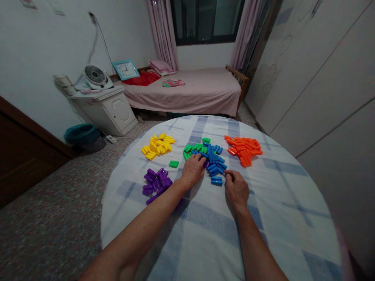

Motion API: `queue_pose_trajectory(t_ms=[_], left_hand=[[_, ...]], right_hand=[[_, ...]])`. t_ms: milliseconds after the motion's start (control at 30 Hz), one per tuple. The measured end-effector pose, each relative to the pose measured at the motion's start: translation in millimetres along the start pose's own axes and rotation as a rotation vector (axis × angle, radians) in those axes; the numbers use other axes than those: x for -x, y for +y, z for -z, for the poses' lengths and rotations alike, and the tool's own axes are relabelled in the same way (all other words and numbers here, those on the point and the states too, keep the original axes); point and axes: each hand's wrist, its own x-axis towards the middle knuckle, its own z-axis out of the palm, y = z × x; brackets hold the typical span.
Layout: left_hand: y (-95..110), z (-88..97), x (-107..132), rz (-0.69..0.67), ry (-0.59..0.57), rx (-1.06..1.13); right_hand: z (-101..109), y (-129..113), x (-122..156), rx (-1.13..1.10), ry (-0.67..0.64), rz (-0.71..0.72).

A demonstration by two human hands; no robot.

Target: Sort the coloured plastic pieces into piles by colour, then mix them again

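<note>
Sorting looks underway: the left hand (191, 169) rests fingers-down in the mixed pile (209, 156), its grip hidden. The right hand (236, 187) pinches at a blue piece (216, 180); lifting it likely needs a clean grip.

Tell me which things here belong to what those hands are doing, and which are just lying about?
In the work: left hand on the mixed blue and green pegs; right hand by a blue peg; yellow pile; orange pile; purple pile.

Lying about: fan; clock; bed; teal bin.
</note>
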Motion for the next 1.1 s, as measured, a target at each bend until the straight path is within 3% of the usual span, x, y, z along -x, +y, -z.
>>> queue_pose_trajectory(t_ms=[200,433,667,967,1100], left_hand=[[-3,0.1,1,0.055,-0.004,-0.022],[4,-6.9,-3,-0.084,-0.039,0.003],[11,-12.6,-18,-0.012,-0.084,-0.036],[5,-10.4,-13,-0.007,-0.021,-0.079],[2,-3.6,-9,0.04,0.04,0.006]], right_hand=[[0,-2,1,-0.009,0.002,-0.005],[-1,-2,1,0.018,0.001,-0.006],[0,-2,1,0.021,-0.008,-0.01],[-2,0,0,0.028,0.001,-0.002],[-1,-1,0,0.036,-0.002,-0.007]])
